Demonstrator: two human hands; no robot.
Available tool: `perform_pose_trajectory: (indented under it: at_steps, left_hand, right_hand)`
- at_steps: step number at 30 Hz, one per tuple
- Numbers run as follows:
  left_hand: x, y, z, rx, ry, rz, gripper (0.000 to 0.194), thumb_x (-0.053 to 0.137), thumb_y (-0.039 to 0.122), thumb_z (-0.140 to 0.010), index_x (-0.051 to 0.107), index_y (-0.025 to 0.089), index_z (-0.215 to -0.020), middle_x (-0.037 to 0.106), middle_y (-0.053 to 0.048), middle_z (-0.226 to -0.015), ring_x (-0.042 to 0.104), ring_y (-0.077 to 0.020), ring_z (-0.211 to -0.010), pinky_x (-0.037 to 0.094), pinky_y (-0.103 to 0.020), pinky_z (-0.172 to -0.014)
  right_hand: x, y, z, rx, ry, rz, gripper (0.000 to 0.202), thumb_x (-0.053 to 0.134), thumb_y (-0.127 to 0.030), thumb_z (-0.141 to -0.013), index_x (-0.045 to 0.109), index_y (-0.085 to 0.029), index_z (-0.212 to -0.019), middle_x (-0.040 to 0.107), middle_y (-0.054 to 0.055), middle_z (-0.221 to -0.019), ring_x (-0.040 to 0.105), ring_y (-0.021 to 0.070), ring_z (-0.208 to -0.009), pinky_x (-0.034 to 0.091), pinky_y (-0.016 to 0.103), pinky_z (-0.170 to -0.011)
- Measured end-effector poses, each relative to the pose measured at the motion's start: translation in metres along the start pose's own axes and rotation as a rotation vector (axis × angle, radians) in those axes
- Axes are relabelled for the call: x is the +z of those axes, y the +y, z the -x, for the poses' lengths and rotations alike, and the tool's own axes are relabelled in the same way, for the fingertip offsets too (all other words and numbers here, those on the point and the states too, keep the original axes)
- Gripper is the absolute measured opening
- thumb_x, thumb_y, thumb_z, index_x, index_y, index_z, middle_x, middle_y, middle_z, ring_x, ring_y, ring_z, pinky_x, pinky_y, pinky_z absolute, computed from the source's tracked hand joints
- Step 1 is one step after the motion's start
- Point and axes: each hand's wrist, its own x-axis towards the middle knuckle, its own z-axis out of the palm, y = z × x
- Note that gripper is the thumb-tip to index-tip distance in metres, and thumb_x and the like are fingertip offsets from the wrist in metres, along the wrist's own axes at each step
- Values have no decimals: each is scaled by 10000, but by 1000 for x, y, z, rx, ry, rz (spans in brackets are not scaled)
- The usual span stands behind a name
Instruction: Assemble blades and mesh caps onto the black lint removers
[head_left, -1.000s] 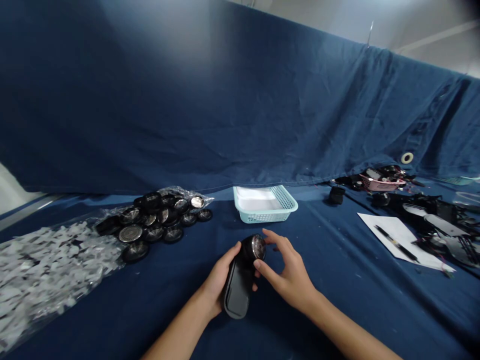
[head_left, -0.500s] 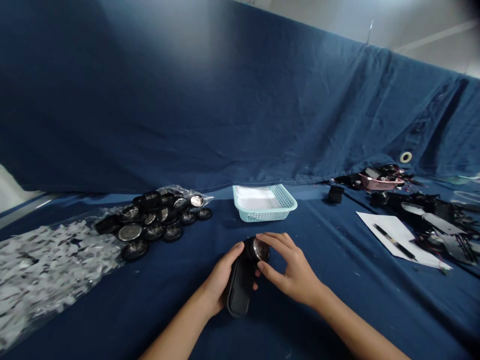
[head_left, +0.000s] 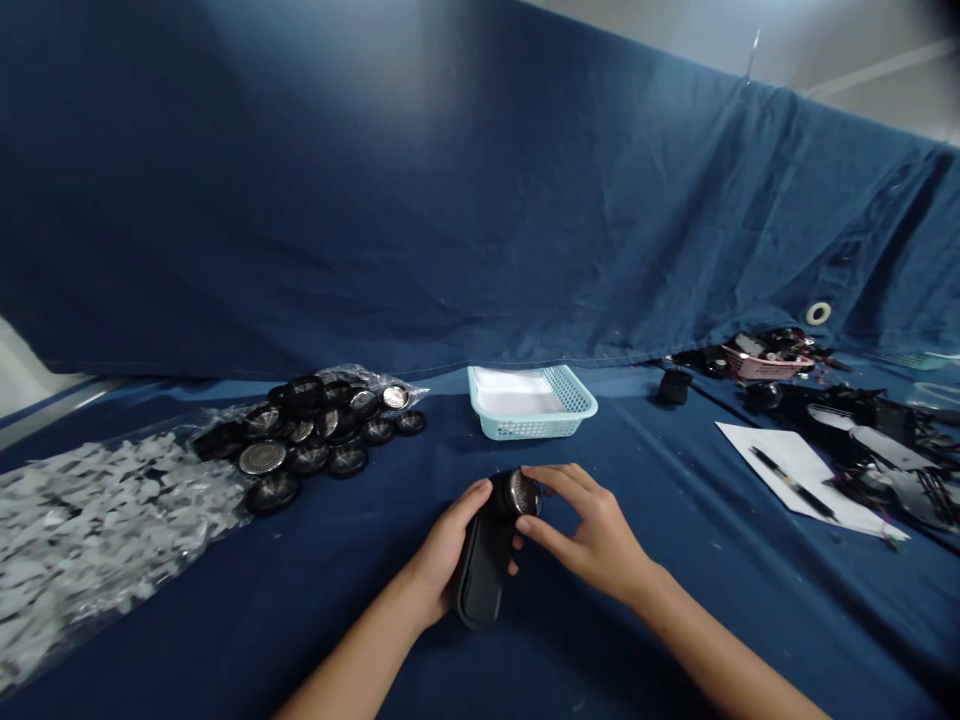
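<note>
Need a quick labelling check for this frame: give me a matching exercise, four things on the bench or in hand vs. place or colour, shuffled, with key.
Things
1. Black handheld device
2. Round metal head
3. Centre basket
4. Pen

Place or colour
A. Light blue
B. Lying on white paper
C. Between thumb and finger of the right hand
D. Its body gripped by the left hand

Pairs: 1-D, 2-C, 3-A, 4-B
</note>
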Motion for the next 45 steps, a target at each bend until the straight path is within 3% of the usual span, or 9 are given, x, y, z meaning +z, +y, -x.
perform_pose_trajectory:
  at_steps: [6,16,23,29,31,33,36,40,45]
  left_hand:
    - [3,-1,1,94,3,-43,443,503,495,-894,535,188,-1212,666,-41,-727,625,-153,-492,460,-221,-447]
    - [5,-11,1,267,64,-239,507,521,509,-882,445,257,-1316,677,-40,-749,644,-171,-546,477,-247,-504]
    - [7,-11,1,278,115,-223,529,532,525,-866,438,245,-1304,663,-35,-749,640,-174,-549,469,-251,-509]
    - [13,-13,3,330,173,-283,561,582,528,-829,433,254,-1294,648,-33,-849,634,-180,-649,501,-266,-548]
    - [14,-14,3,333,190,-278,587,593,540,-816,422,264,-1305,646,-45,-931,638,-195,-709,509,-273,-562]
    - [14,-14,3,328,189,-260,594,596,548,-810,424,267,-1305,635,-62,-1023,639,-208,-753,517,-283,-570]
    - [13,-14,3,315,176,-238,578,600,538,-810,440,256,-1288,621,-80,-1094,641,-213,-771,524,-292,-576]
    - [13,-14,3,317,208,-163,593,621,508,-811,419,263,-1311,628,-85,-1092,654,-214,-793,522,-277,-579]
    - [13,-12,2,311,254,-37,585,578,509,-845,391,280,-1350,665,-59,-902,654,-185,-657,494,-250,-514]
  right_hand:
    - [-1,-1,0,14,-11,37,458,670,-347,-825,553,-232,-1253,649,89,-1076,590,251,-964,504,434,-853]
    - [10,-4,2,313,-6,-62,343,573,-443,-877,622,-188,-1102,651,28,-785,565,161,-618,465,297,-605]
    - [3,-6,-2,293,-56,-115,382,644,-425,-825,626,-189,-1126,664,15,-790,547,139,-600,441,259,-574]
    - [8,-3,1,434,-83,-46,412,525,-547,-880,678,-166,-898,592,2,-560,527,154,-506,388,270,-494]
    - [11,0,3,432,-59,-7,436,498,-552,-893,691,-161,-910,643,42,-646,566,174,-551,431,295,-529]
    - [14,4,4,389,12,-56,450,537,-519,-882,634,-173,-1151,681,116,-1006,638,217,-757,507,324,-623]
    - [16,7,4,275,58,-276,676,619,-426,-855,342,-252,-1446,422,115,-1443,564,253,-1143,546,359,-843]
    - [15,8,4,201,5,-391,571,624,-352,-869,431,-271,-1400,544,80,-1353,564,245,-1172,472,425,-1006]
    - [16,11,4,328,26,-326,509,588,-388,-890,488,-220,-1360,695,90,-1060,681,207,-788,568,429,-820]
